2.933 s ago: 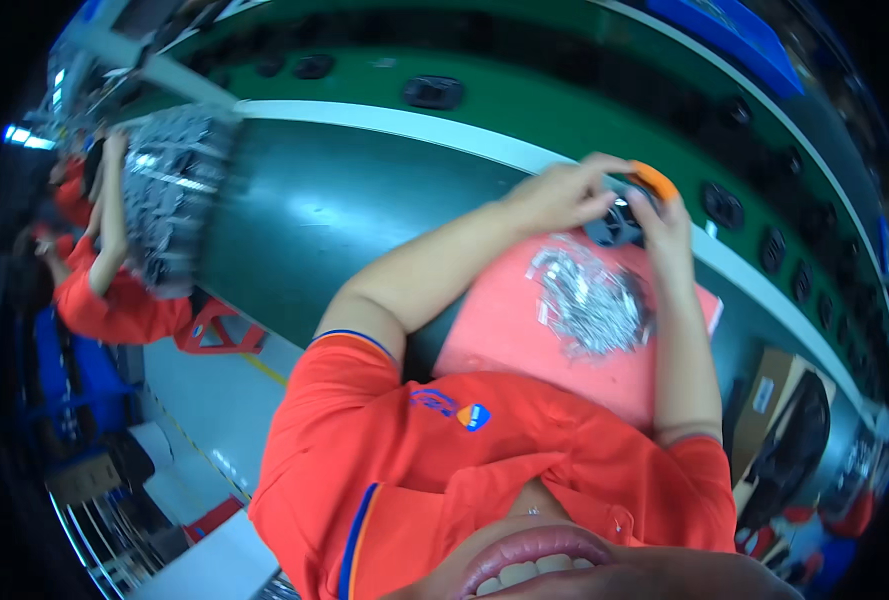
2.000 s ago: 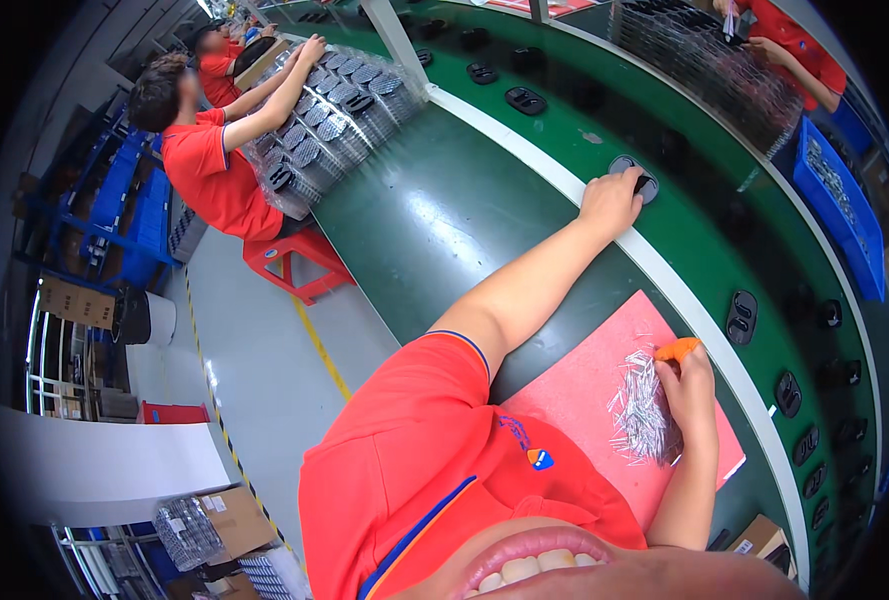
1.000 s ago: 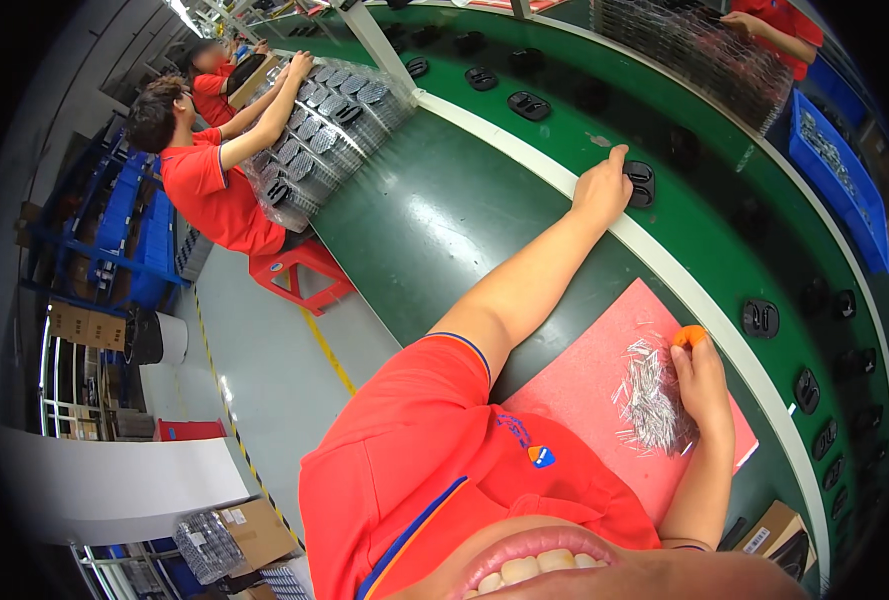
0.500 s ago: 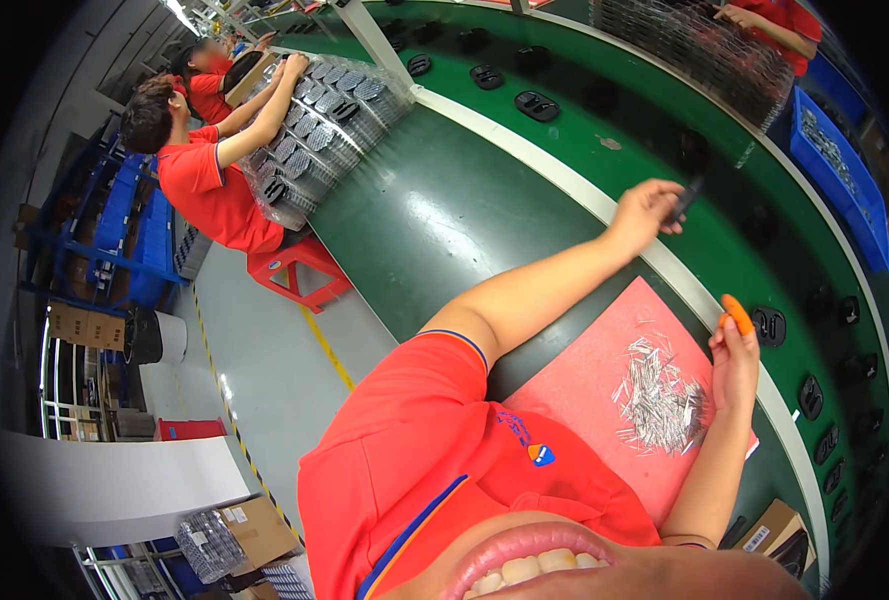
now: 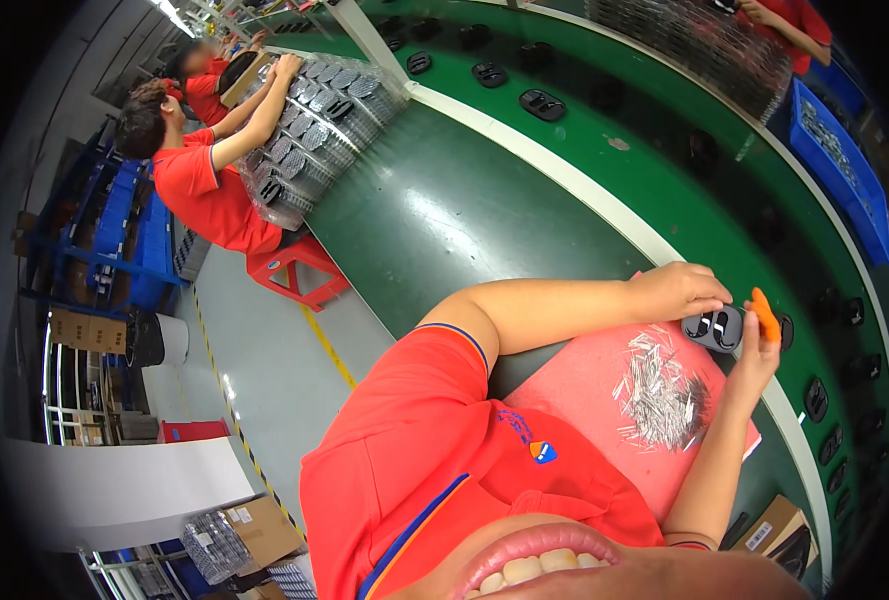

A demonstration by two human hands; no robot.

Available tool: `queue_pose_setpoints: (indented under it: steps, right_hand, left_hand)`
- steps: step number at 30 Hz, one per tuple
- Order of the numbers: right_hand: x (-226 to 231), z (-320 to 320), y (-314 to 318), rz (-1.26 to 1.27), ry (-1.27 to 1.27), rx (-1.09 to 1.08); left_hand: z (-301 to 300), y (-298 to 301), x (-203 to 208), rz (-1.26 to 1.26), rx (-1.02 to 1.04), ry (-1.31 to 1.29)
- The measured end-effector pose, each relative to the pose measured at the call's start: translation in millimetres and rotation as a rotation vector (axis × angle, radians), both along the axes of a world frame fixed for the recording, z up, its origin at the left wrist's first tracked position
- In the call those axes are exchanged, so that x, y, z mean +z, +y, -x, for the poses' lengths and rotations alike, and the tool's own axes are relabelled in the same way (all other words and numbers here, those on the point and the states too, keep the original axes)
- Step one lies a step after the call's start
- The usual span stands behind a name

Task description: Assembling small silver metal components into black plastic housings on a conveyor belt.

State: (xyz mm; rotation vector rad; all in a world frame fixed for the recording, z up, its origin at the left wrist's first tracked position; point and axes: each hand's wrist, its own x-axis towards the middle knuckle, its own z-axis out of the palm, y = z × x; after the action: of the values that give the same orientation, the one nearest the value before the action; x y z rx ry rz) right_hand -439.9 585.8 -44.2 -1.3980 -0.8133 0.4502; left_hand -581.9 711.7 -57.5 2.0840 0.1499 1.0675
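Note:
My left hand [image 5: 676,291] is closed on the upper edge of a dark oval part [image 5: 712,328] with two raised loops, at the near edge of the green belt. My right hand [image 5: 754,362] is beside the part's right side, its fingers pressed together and pointing up. An orange sleeve-like piece [image 5: 765,315], apparently a finger cot, is at its fingertips; whatever else they pinch is hidden. Below both hands lies a pile of thin silvery pins [image 5: 661,400] on a pink mat [image 5: 574,375].
More dark oval parts [image 5: 542,104] lie along the green belt [image 5: 634,180], behind a white rail [image 5: 564,165]. At the left, a co-worker in red [image 5: 199,195] handles stacked clear trays [image 5: 314,130]. A blue bin [image 5: 839,170] stands far right, a cardboard box [image 5: 772,530] near right.
My left hand has come back from over the belt with the dark oval part, down and right towards my right hand. My right hand has shifted slightly right.

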Motion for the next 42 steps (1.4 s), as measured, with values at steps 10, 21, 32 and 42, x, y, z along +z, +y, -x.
queue_pose_setpoints:
  steps: [10,21,32,42]
  right_hand:
    - [2.6,9.4,3.5,0.078,-0.069,0.076]
    - [3.0,22.6,1.5,0.139,0.154,0.113]
    - [6.8,0.1,8.7,0.202,0.138,0.453]
    - [-8.2,-10.7,7.7,0.15,0.128,0.273]
  left_hand:
    - [0.7,0.0,4.6,-0.031,-0.009,0.017]
    - [8.1,-2.0,2.4,0.079,-0.108,0.116]
    - [6.6,-0.6,15.3,-0.159,-0.098,0.206]
    - [8.1,-2.1,24.9,0.025,0.032,0.3]
